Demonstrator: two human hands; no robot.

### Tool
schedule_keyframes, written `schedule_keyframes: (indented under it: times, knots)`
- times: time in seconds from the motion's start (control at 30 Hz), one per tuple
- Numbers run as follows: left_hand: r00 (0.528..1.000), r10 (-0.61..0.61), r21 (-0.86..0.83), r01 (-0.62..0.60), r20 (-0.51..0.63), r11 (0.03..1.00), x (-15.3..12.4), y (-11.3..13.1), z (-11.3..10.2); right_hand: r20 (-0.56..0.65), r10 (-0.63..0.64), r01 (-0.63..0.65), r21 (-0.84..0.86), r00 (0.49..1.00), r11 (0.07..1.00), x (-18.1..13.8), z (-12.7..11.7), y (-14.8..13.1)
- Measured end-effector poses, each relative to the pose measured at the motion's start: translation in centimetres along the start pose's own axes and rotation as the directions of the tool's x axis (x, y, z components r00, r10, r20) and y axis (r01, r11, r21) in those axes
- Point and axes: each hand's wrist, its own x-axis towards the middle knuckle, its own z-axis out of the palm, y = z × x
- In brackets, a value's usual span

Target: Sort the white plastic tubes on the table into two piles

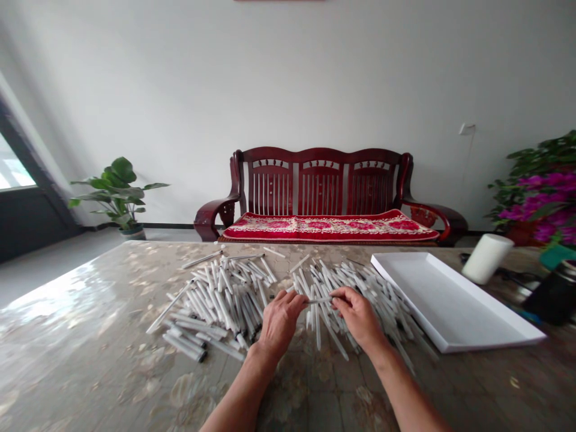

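Observation:
Between my two hands a slim whitish pen [318, 300] is held level, just above the table. My left hand [282, 315] pinches its left end, and the fingers of my right hand [357, 315] are closed on its right end. To the left lies a heap of white pens with dark ends [225, 294]. A second heap, of thinner translucent white pen pieces [355, 282], spreads behind and around my right hand. My fingers cover both ends of the held pen.
A shallow white box lid [450, 294] lies at the right. Past it stand a white roll [487, 258] and dark objects [553, 294]. The patterned table [112, 360] reaches toward a red wooden bench [319, 186]. A potted plant [121, 192] stands at the left.

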Motion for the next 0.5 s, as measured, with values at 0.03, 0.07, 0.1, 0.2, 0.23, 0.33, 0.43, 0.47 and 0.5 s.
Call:
schedule_keyframes:
  times: [0.03,0.07,0.1,0.2,0.23,0.33,0.43,0.47,0.5]
  knots:
    - [1.0,0.001,-0.001,-0.001,-0.002,1.0,0.01,0.01,-0.02,-0.006,0.015,-0.015,0.015,1.0,1.0,-0.06,0.02,-0.03]
    - [1.0,0.002,-0.002,-0.002,-0.004,1.0,0.02,0.06,-0.05,-0.019,0.032,-0.031,0.025,0.999,0.999,-0.14,0.05,-0.07]
    - [1.0,0.005,-0.003,-0.005,-0.005,1.0,0.03,0.12,-0.08,-0.033,0.046,-0.045,0.024,0.998,0.999,-0.21,0.08,-0.11]
    - [1.0,0.017,-0.012,-0.017,-0.007,1.0,0.04,0.28,-0.12,-0.057,0.057,-0.061,-0.058,0.997,0.996,-0.27,0.05,-0.27]
    - [1.0,0.02,-0.015,-0.02,-0.008,1.0,0.05,0.29,-0.11,-0.054,0.048,-0.053,-0.086,0.997,0.995,-0.23,0.01,-0.35]
    - [1.0,0.019,-0.015,-0.019,-0.014,1.0,0.07,0.14,-0.03,-0.028,0.004,-0.006,-0.089,1.0,0.996,-0.12,-0.1,-0.57]
    - [1.0,0.012,-0.003,-0.012,-0.027,1.0,0.1,-0.03,-0.01,-0.025,0.009,-0.01,-0.018,1.0,1.0,-0.17,-0.08,-0.6]
    - [1.0,0.011,0.001,-0.011,-0.029,1.0,0.11,-0.04,-0.03,-0.033,0.02,-0.02,-0.004,0.999,1.0,-0.21,-0.06,-0.55]
    - [1.0,0.011,0.005,-0.011,-0.029,1.0,0.11,-0.03,-0.06,-0.041,0.029,-0.029,-0.007,0.999,1.0,-0.23,-0.05,-0.47]
